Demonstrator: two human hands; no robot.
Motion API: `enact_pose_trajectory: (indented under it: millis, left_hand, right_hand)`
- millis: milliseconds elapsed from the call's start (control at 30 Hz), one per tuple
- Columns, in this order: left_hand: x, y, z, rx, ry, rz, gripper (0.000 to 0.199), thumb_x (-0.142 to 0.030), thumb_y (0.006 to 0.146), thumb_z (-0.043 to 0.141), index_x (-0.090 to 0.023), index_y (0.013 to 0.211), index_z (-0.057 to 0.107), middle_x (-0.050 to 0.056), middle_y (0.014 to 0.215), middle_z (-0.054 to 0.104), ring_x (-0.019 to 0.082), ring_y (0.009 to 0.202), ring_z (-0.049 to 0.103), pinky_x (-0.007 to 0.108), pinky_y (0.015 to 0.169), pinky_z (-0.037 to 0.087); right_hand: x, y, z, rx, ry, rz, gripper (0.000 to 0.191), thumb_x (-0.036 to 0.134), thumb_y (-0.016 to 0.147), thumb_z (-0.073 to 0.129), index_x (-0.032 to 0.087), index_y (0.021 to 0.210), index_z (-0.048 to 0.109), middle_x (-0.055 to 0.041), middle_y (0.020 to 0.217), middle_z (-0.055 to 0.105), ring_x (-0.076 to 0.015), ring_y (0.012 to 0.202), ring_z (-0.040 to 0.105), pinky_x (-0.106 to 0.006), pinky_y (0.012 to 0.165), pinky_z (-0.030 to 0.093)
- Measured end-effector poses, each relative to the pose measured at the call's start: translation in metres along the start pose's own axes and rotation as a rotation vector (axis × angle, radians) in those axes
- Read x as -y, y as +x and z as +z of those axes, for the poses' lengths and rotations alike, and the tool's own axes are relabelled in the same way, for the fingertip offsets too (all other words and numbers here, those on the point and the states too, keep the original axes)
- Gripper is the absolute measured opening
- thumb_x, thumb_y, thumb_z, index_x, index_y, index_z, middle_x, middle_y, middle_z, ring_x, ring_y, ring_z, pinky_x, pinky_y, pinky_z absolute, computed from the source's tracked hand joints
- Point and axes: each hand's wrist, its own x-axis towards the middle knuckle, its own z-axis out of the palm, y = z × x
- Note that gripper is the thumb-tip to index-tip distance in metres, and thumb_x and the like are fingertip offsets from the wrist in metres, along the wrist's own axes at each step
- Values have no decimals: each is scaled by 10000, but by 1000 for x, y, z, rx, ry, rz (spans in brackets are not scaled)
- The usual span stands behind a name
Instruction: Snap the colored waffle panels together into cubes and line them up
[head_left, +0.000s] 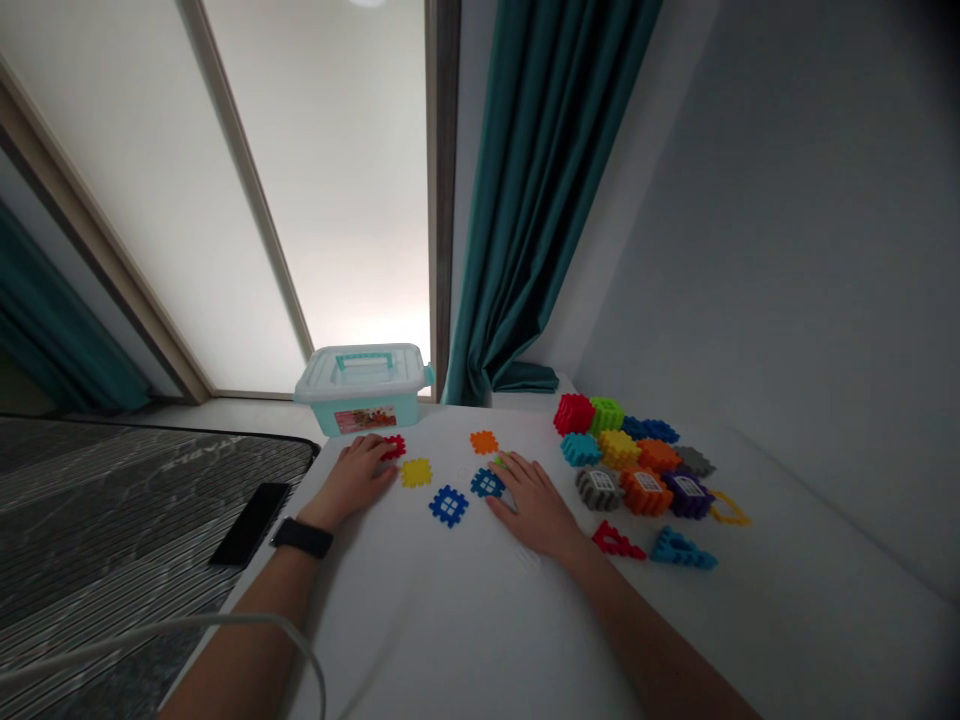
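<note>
My left hand [361,474] lies spread on the white table, fingertips on a red notched plastic building tile [395,447]. A yellow tile [416,472] lies just right of its thumb. On the other side, my right hand [531,503] rests flat with fingers apart. Its fingers partly cover a lime-green tile [499,461], and its thumb is beside a dark blue window-patterned tile [487,484]. Between the hands lies a brighter blue window-patterned tile [448,506]. An orange tile [484,442] sits farther back.
Stacks of colored tiles, such as a red stack [574,414] and a purple stack [688,494], stand at right. Nearer are red [618,541] and blue [682,549] triangular pieces. A lidded teal box [365,388] stands behind. Left are a black phone [250,523] and a pale cable [225,619].
</note>
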Motion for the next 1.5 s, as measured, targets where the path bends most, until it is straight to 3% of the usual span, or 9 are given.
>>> enact_pose_trajectory:
  millis: [167,333,500,833,933,1033,1233,1367,1500]
  left_hand:
    - [5,3,0,1,-34,-15,294,-231,880,557,-206,1152,668,120,1221,631,296,1155,584,449,983,475]
    - [11,5,0,-9,-47,-52,299,-263,891,538,-198,1151,671,122,1266,641,311,1185,573,481,1033,440]
    - [12,6,1,-4,-62,-74,270,-278,870,554,-228,1104,680,79,1188,698,289,1127,615,440,996,463]
    - [5,8,-3,-78,-69,-68,180,-244,822,632,-216,995,667,89,1142,686,271,1098,619,410,951,482]
    - [-7,7,-4,-156,-90,-7,180,-249,817,660,-212,993,663,99,1142,669,275,1108,610,418,953,482]
    - [-32,4,1,-211,-114,115,230,-235,818,671,-228,1047,661,86,1119,678,280,1089,613,445,961,470]
    - [-86,0,19,-131,-157,300,257,-182,790,705,-233,1039,669,75,1147,685,272,1108,598,459,986,441]
    - [-93,-1,25,-106,-204,335,204,-198,817,697,-234,1016,667,69,1151,691,264,1111,598,456,977,440]
    - [-92,-3,25,-107,-269,332,192,-210,810,708,-235,993,656,62,1138,697,254,1093,609,443,970,448]
  right_hand:
    - [0,0,-1,10,1,8,537,475,973,412,227,1446,472,-88,1575,395,-256,1481,288,-502,1216,191]
    - [1,0,-2,16,-3,8,531,472,971,410,231,1440,478,-85,1573,400,-254,1480,290,-495,1218,187]
    - [1,1,-2,29,-3,13,535,474,970,412,234,1444,469,-83,1580,388,-252,1485,278,-490,1221,177]
    - [1,0,-2,-3,6,1,522,465,969,425,235,1435,478,-92,1561,414,-262,1473,302,-507,1211,201]
    - [1,-1,-2,-13,7,0,515,456,969,430,237,1432,479,-92,1558,418,-263,1471,304,-510,1209,205]
    - [2,-1,-2,-9,8,3,513,451,968,434,227,1427,482,-93,1558,417,-267,1469,307,-512,1208,208]
    - [3,-5,-3,-52,10,-1,505,406,944,482,213,1411,492,-116,1514,469,-282,1443,347,-520,1194,243]
    - [4,-10,-7,-119,26,-9,534,364,904,543,202,1410,488,-127,1486,497,-301,1417,377,-555,1193,224]
    - [7,-13,-11,-136,85,-114,614,359,856,622,220,1430,454,-113,1476,506,-297,1406,388,-553,1198,231]
